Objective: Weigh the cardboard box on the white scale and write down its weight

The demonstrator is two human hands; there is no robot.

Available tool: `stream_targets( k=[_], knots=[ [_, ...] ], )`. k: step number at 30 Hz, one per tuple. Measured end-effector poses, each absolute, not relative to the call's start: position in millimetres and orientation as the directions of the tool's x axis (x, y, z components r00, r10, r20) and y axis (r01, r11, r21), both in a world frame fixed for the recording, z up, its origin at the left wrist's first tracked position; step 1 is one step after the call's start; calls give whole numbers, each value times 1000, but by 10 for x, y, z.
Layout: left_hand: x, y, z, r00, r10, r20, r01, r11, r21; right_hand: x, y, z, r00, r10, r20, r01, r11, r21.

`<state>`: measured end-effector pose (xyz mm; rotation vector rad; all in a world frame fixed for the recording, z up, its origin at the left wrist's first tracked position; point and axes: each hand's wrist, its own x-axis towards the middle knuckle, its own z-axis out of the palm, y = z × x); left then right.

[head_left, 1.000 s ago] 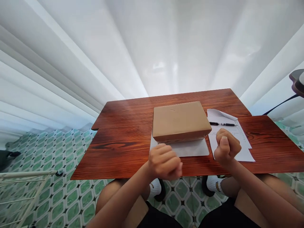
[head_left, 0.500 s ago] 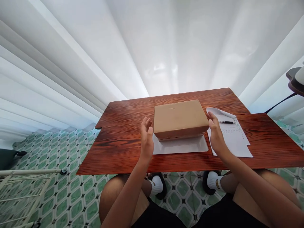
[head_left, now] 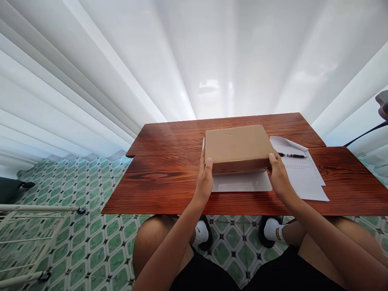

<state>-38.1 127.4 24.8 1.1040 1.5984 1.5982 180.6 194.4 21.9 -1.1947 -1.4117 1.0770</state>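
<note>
Head view shows a red-brown wooden table (head_left: 169,161) before white curtains (head_left: 121,60), over green floor tiles (head_left: 75,226), where left hand (head_left: 204,182) and right hand (head_left: 279,178) clasp the cardboard box (head_left: 238,147) at its sides, mid-table.

Box (head_left: 238,147): I'm seeing plain brown cardboard, matt, looking smooth.
Sheet under box (head_left: 242,184): it's looking like white board or plastic, smooth, slight sheen; I can't tell which.
Table (head_left: 169,178): red-brown wood grain is showing, with a soft satin shine.
Form (head_left: 306,178): thin white printed paper, matt, one corner curling.
Pen (head_left: 292,155): dark glossy barrel, looking like plastic.
Floor (head_left: 91,238): green patterned tiles are looking glossy.
Backdrop (head_left: 194,60): white cloth is hanging in smooth folds.
</note>
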Motion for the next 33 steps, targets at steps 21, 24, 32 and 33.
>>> stream_targets(
  k=[21,24,32,33],
  knots=[
    [-404,1299,248,-446,884,141,23,-146,989,1857,1999,183,-98,980,176,84,184,-979],
    [-430,1289,263,-451,878,162,4,-180,984,1840,2011,188,-117,974,196,92,207,-974],
    [-541,1277,378,-498,850,175,-22,-214,976,1711,2007,287,-151,967,206,106,223,-969],
    [-557,1276,394,-504,847,168,-30,-212,977,1688,2007,311,-157,965,208,103,225,-969]
  ],
)
